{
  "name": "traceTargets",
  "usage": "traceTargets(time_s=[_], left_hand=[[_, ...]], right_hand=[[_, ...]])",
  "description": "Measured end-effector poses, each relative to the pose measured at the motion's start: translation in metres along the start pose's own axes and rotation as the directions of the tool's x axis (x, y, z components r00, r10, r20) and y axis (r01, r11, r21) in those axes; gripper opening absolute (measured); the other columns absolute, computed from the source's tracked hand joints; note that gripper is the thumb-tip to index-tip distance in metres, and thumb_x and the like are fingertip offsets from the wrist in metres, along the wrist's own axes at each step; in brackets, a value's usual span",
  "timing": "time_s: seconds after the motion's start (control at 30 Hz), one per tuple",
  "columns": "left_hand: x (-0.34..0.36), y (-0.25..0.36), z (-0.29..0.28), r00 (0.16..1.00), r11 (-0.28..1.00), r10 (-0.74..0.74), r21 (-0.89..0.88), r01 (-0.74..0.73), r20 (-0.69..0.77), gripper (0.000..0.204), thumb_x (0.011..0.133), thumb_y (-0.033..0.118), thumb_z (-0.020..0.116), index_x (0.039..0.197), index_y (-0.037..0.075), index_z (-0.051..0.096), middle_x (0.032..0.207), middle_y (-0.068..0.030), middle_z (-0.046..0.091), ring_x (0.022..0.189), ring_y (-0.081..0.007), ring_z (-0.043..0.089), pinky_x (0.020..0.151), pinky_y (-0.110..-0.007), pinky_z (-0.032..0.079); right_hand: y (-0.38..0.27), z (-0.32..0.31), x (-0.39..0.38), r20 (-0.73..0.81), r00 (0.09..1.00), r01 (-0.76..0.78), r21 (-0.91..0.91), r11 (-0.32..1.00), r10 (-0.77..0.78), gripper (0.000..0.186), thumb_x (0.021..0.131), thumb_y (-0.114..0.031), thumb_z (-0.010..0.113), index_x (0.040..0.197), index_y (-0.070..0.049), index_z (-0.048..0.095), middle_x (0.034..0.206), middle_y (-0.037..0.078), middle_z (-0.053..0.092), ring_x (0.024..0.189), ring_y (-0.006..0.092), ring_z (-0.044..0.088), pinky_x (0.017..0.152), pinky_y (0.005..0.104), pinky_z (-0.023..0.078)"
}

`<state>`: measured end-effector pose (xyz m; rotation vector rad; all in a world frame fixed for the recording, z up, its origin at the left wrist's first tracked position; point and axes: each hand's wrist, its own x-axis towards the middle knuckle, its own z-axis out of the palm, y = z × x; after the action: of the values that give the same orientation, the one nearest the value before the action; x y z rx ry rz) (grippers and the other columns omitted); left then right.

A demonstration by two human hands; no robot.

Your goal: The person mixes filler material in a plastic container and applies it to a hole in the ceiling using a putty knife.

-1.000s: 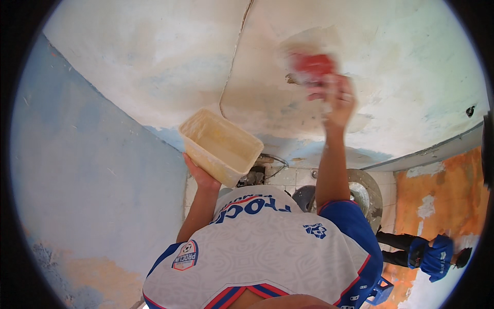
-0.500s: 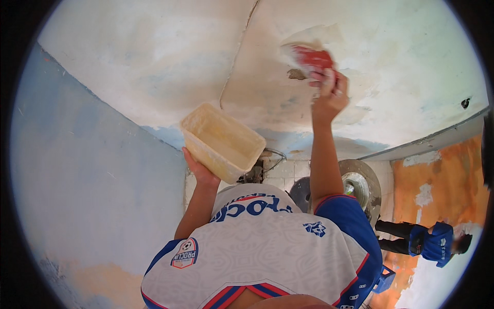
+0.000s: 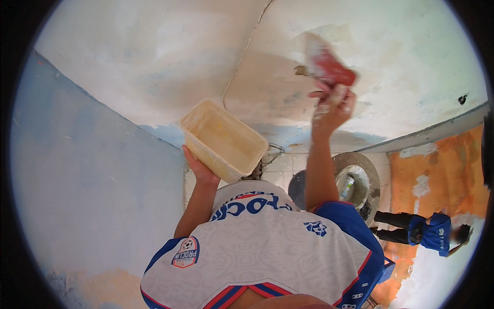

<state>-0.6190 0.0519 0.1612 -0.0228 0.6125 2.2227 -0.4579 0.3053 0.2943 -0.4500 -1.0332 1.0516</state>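
Two hands at work, one thing in each. Left hand (image 3: 204, 172), left of centre, grips one cream rectangular tub (image 3: 208, 154) by its lower left side, thumb up along the outer wall; other fingers hidden behind it. Tub is tilted, mouth facing up the frame, pale residue smeared inside. Right hand (image 3: 332, 110), upper right of centre, pinches one red scraper (image 3: 332, 68) between thumb and fingers; white smears on the fingers. Scraper is motion-blurred, in front of the pale wall (image 3: 154, 62) at the top of the frame; can't tell if its edge touches the surface. One brown chipped spot (image 3: 300, 70) sits just left of the scraper, one long crack (image 3: 246, 51) runs from top centre down toward the tub, and one dark hole (image 3: 462, 99) shows at upper right. One blue wall (image 3: 103, 170) fills the left side; one orange wall (image 3: 447, 165) with white patches is at right. Below the right forearm, right of centre: one round grey basin (image 3: 374, 180) with one small pale container (image 3: 347, 186) inside, plus one dark round object (image 3: 297, 188) to its left, kind unclear. One loop of cable (image 3: 277, 149) just right of the tub, pale tiles (image 3: 278, 177) below it. One white shirt (image 3: 257, 242) with blue sleeves takes lower centre. One other person (image 3: 436, 234), blue top, dark trousers, lower right. One blue crate (image 3: 387, 269), partly hidden, beside the shirt's right sleeve.
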Motion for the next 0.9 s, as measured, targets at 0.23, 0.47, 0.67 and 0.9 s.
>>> traceTargets(time_s=[0.23,0.47,0.67,0.9], left_hand=[[-0.008,0.013,-0.012,0.999,1.0,-0.002,0.003,0.002,-0.033,0.074,0.104,0.069,0.028,0.156,0.017,0.037,0.155,-0.007,0.046,0.142,-0.0292,0.045,0.116,-0.045,0.041],[-0.006,0.015,-0.018,0.999,0.998,0.01,0.059,-0.008,-0.037,0.075,0.103,0.069,0.029,0.156,0.017,0.036,0.156,-0.0076,0.045,0.142,-0.0291,0.045,0.116,-0.045,0.041],[-0.01,0.023,-0.01,0.998,0.998,0.035,0.058,-0.031,-0.06,0.076,0.103,0.07,0.029,0.157,0.017,0.036,0.157,-0.0068,0.044,0.142,-0.0288,0.044,0.116,-0.044,0.041],[-0.008,0.023,-0.018,0.999,1.0,-0.011,0.0,0.011,-0.042,0.075,0.103,0.07,0.03,0.156,0.018,0.037,0.156,-0.0065,0.045,0.142,-0.0286,0.045,0.115,-0.045,0.041]], right_hand=[[0.024,0.011,-0.01,-0.095,0.994,-0.069,-0.175,0.982,0.053,0.029,0.108,-0.023,0.054,0.11,0.005,0.05,0.1,0.02,0.069,0.075,0.0218,0.073,0.055,0.0326,0.061],[0.041,0.034,-0.036,0.052,0.998,-0.039,-0.072,0.997,0.043,0.026,0.105,-0.021,0.06,0.114,0.002,0.053,0.1,0.017,0.071,0.069,0.0212,0.073,0.052,0.0309,0.056],[0.02,0.018,-0.024,-0.144,0.988,0.05,-0.043,0.998,-0.056,0.024,0.106,-0.019,0.057,0.111,0.003,0.049,0.101,0.018,0.068,0.07,0.0234,0.073,0.055,0.0312,0.059],[0.031,0.035,-0.021,-0.015,0.993,-0.116,-0.105,0.988,0.115,0.026,0.107,-0.021,0.055,0.113,0.004,0.052,0.103,0.018,0.069,0.073,0.0231,0.074,0.054,0.0304,0.059]])
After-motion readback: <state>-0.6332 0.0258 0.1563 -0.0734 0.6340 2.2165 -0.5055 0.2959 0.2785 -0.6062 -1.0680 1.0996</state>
